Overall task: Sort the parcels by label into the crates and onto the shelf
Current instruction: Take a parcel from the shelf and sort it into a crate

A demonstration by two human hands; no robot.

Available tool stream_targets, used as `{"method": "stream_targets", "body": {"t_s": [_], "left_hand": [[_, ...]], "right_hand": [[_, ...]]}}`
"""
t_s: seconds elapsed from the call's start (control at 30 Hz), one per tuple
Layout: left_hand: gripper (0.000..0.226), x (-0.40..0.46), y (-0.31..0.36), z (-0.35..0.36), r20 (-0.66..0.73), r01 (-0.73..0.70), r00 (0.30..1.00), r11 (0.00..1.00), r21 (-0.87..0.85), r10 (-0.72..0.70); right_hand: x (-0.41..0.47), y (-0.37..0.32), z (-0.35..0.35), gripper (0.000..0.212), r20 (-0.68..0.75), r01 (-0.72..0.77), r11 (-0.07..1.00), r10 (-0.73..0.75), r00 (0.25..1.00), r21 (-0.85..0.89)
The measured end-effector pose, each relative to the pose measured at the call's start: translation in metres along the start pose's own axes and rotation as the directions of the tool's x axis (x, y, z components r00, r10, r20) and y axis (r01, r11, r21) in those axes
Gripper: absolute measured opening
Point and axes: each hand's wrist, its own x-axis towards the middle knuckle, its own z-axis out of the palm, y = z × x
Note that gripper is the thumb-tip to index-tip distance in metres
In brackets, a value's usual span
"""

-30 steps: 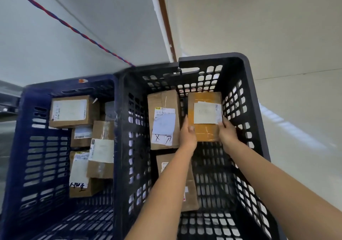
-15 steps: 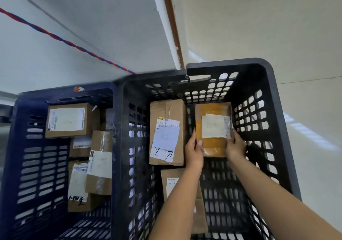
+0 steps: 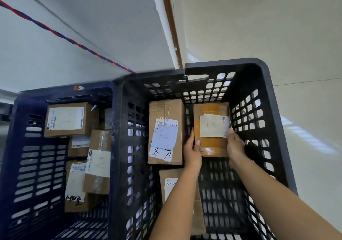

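Observation:
Inside the black crate, at its far right, a small orange-taped parcel with a white label lies between both my hands. My left hand grips its left edge with the thumb on top. My right hand grips its right edge. A taller brown parcel with a blue-white label lies beside it on the left. A third brown parcel sits nearer me, partly hidden under my left forearm.
A blue crate stands against the black one on the left and holds several labelled brown parcels. A red-blue twisted cord runs along the wall behind. Pale floor tiles lie to the right.
The view has shifted so the crates sit lower in the frame. Both hands keep their hold on the orange-taped parcel at the crate's far right.

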Motion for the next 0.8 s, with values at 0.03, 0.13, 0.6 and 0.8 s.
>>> {"method": "stream_targets", "body": {"t_s": [0.03, 0.13, 0.6, 0.8], "left_hand": [[0.051, 0.001, 0.001, 0.0, 0.012, 0.013, 1.0, 1.0, -0.006, -0.013], [0.05, -0.006, 0.005, 0.002, -0.012, 0.033, 0.999, 0.999, -0.009, -0.033], [0.058, -0.068, 0.076, -0.03, 0.145, -0.164, 0.98, 0.964, 0.211, 0.135], [0.054, -0.112, 0.115, -0.075, 0.152, -0.622, 0.73, 0.555, 0.552, 0.666]], "right_hand": [[0.001, 0.0, -0.001, 0.047, 0.003, -0.005, 1.0, 0.005, 1.0, -0.008], [-0.001, 0.002, 0.0, 0.046, 0.019, 0.0, 0.999, 0.001, 1.0, -0.035], [-0.059, -0.022, -0.017, 0.072, 0.167, 0.337, 0.908, -0.302, 0.938, -0.249], [-0.12, -0.042, -0.026, 0.067, 0.337, 0.679, 0.576, -0.594, 0.73, -0.455]]}}
